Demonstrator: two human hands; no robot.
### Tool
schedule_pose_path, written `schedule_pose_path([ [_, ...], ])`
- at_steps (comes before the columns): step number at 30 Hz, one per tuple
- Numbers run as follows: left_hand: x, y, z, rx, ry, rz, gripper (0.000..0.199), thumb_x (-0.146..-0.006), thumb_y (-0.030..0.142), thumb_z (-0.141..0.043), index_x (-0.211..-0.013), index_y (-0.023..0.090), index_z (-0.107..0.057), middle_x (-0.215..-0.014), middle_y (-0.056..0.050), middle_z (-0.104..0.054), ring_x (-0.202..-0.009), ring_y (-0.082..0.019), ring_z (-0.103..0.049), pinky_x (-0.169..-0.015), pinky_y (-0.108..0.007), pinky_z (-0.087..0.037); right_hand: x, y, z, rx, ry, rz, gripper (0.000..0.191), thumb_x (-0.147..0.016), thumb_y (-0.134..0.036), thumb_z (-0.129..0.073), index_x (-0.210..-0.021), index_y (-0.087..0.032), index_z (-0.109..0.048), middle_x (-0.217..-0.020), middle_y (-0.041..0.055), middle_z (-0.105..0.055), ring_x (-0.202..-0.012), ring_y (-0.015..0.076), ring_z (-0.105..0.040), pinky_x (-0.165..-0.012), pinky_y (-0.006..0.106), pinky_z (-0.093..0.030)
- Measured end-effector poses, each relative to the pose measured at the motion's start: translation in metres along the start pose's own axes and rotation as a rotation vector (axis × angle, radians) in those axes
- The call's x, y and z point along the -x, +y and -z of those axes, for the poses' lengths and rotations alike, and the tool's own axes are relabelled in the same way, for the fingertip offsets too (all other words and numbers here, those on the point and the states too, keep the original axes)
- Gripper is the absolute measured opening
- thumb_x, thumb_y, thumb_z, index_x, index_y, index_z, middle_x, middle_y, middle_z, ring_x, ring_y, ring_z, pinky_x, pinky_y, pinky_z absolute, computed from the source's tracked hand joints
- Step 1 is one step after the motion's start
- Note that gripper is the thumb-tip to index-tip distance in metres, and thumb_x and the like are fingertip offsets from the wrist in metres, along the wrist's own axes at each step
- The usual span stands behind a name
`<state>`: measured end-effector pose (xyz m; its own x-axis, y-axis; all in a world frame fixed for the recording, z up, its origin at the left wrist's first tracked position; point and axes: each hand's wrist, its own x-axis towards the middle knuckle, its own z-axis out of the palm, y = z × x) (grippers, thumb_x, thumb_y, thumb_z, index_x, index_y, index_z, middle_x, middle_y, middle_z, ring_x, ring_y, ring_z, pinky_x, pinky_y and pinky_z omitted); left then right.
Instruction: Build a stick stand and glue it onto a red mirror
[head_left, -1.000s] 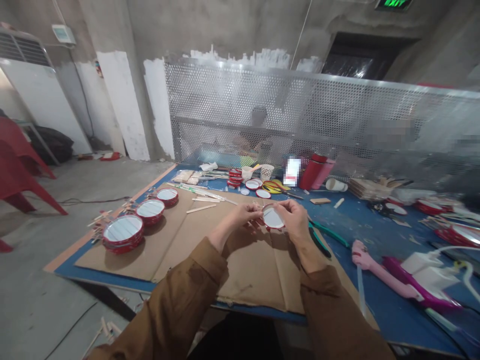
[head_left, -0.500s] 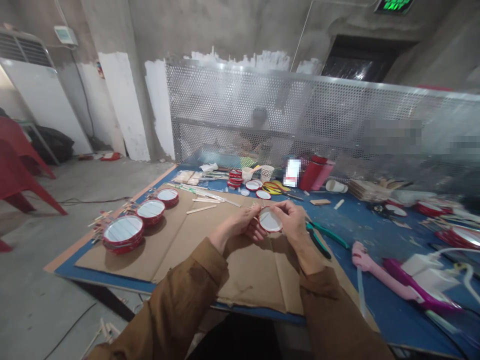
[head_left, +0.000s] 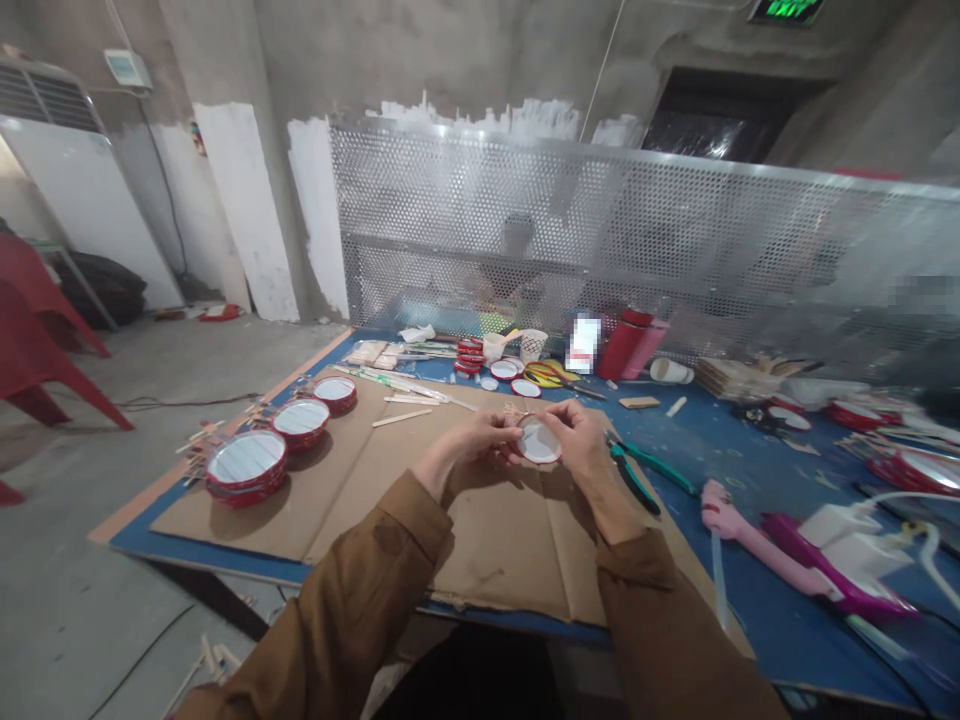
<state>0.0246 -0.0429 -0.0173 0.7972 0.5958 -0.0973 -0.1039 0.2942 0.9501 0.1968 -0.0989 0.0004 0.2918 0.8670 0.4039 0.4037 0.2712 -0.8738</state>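
Between my hands, over the cardboard sheet, is a small round red-rimmed disc with a white face, tilted toward me. My left hand pinches its left edge between thumb and fingers. On the opposite side, the thumb and fingers of my right hand grip the upper right rim. A small pale piece shows beside the disc's upper left edge; its kind is unclear. Several similar red-rimmed pieces in a large stack, a middle stack and a small stack stand to the left, with wooden sticks beside them.
Right of my hands lie teal-handled pliers and a pink glue gun near white plugs. Loose wooden sticks, paper cups, a phone and a red bottle line the back, before a perforated metal screen.
My left hand has shifted slightly, its thumb now over the disc's left edge and its fingers more curled. The disc has stayed in nearly the same place, with my right hand still on it.
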Motion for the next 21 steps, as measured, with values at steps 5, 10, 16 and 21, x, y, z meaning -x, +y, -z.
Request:
schedule_pose_path([
  [5, -0.002, -0.007, 0.003, -0.026, -0.064, 0.013, 0.029, -0.075, 0.031, -0.074, -0.088, 0.01, -0.059, -0.072, -0.006, -0.066, -0.054, -0.012, -0.064, -0.057, -0.024, -0.051, 0.0, -0.003, 0.001, -0.027, -0.028, -0.04, 0.051, -0.067, -0.069, -0.06, -0.071, -0.019, -0.057, -0.06, -0.0008, -0.055, -0.053, 0.0128, -0.047, -0.048, 0.024, -0.037],
  [10, -0.003, -0.008, 0.003, -0.059, -0.066, 0.035, 0.031, -0.074, 0.03, -0.075, -0.092, 0.011, -0.059, -0.073, -0.005, -0.066, -0.055, -0.012, -0.064, -0.057, -0.022, -0.049, 0.002, -0.003, 0.0, -0.065, -0.059, -0.076, 0.052, -0.068, -0.068, -0.062, -0.078, -0.017, -0.062, -0.07, 0.0028, -0.063, -0.058, 0.0147, -0.052, -0.051, 0.024, -0.041],
  [16, -0.005, -0.011, 0.003, -0.138, -0.092, -0.028, 0.037, -0.071, 0.031, -0.076, -0.095, 0.013, -0.055, -0.071, -0.003, -0.063, -0.053, -0.013, -0.063, -0.054, -0.023, -0.047, 0.001, 0.005, -0.001, -0.057, -0.126, -0.089, 0.048, -0.073, -0.066, -0.058, -0.072, -0.018, -0.061, -0.065, 0.0012, -0.062, -0.054, 0.0147, -0.052, -0.049, 0.025, -0.04],
  [21, -0.009, -0.014, 0.002, -0.17, -0.107, -0.072, 0.041, -0.067, 0.03, -0.077, -0.098, 0.015, -0.055, -0.074, -0.001, -0.062, -0.056, -0.012, -0.06, -0.059, -0.025, -0.047, 0.003, 0.001, -0.003, 0.044, -0.162, -0.074, 0.048, -0.075, -0.066, -0.054, -0.073, -0.019, -0.059, -0.066, 0.001, -0.061, -0.056, 0.0145, -0.052, -0.05, 0.024, -0.04],
])
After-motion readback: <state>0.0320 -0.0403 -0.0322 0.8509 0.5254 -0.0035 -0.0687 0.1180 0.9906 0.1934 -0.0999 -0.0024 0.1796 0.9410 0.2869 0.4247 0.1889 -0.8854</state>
